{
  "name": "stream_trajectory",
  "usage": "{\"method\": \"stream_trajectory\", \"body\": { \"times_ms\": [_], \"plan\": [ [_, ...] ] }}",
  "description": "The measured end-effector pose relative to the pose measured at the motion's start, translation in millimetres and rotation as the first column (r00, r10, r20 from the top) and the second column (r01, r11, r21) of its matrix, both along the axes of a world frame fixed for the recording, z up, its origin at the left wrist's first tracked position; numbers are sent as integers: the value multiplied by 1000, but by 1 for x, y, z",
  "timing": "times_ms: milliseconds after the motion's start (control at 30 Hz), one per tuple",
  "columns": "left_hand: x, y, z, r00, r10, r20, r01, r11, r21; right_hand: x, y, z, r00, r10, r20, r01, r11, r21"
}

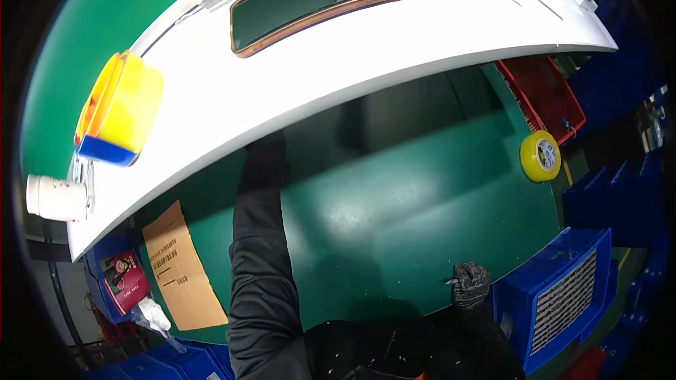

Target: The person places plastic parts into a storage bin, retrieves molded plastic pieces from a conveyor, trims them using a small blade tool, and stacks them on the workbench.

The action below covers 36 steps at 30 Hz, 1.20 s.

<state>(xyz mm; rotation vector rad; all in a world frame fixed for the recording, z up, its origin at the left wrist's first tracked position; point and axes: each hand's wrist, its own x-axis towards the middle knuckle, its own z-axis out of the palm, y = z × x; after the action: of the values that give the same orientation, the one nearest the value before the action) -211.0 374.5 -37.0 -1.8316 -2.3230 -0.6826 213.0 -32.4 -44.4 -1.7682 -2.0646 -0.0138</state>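
Observation:
My left arm (260,239), in a black sleeve, reaches forward over the green table mat (422,218). It passes beneath a white shelf-like panel (352,49), which hides my left hand. Low on the right, at the near edge of the mat, is my right hand (471,286) in a dark grey knitted glove. Its fingers look curled closed, and a tiny light tip sticks out on their left side. What that tip belongs to is too small to make out. Closest to this hand stands a blue bin (510,309) with rows of slim grey pieces (565,302).
A smartphone (338,3) lies on the panel, with a yellow and blue holder (134,109) and a white cup (53,197) towards its left end. A cardboard sheet (184,274) lies left of my arm. On the right are a tape roll (531,157) and a red bin (553,95).

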Motion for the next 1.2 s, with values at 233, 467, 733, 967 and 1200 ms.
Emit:
{"method": "stream_trajectory", "body": {
  "times_ms": [233, 467, 733, 967, 1200],
  "plan": [
    [35, 79, -27, 1000, -22, -17, 19, 988, -153, 8, 30, 4, 864, -348, -365, 169, 882, -440],
    [104, 114, -67, 994, -103, -19, 91, 936, -339, 20, -26, -48, 860, -478, -181, 307, 766, -564],
    [131, 107, -68, 962, -266, -65, 228, 910, -346, 53, -4, -28, 872, -352, -339, 188, 882, -432],
    [148, -195, 23, 833, -439, 336, 547, 744, -385, 76, -3, 10, 990, 10, -140, -1, 998, 62],
    [181, -461, 78, 718, -307, 625, 664, 571, -483, 43, -34, 37, 942, 82, -324, -88, 996, -4]
  ]
}}
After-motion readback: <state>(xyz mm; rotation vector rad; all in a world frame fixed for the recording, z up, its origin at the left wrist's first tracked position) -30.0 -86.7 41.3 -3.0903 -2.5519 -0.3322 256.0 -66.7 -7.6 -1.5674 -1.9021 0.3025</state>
